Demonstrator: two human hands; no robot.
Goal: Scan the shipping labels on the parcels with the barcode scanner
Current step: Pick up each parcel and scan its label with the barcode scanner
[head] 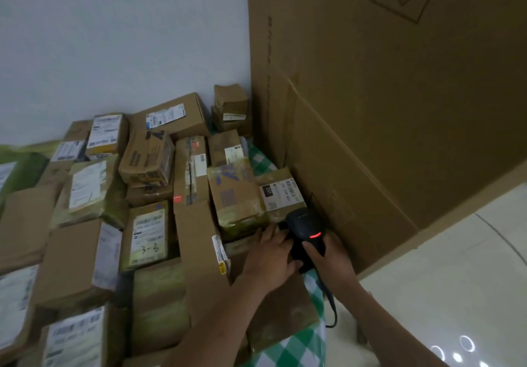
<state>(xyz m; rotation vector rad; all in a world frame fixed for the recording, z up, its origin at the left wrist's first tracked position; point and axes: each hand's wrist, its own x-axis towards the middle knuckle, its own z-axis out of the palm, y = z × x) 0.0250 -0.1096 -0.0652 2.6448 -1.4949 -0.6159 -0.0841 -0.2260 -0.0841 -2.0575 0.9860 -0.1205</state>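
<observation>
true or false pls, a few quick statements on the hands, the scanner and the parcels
1. The right hand grips the barcode scanner. True.
2. The scanner's light is green. False: the light glows red.
3. One label bears a handwritten "3-3". True.
4. Everything lies on bare wood. False: a green checked cloth shows under the parcels.
5. The left hand is raised high in the air. False: it lies low on the parcels, fingers straight, beside the scanner.
</observation>
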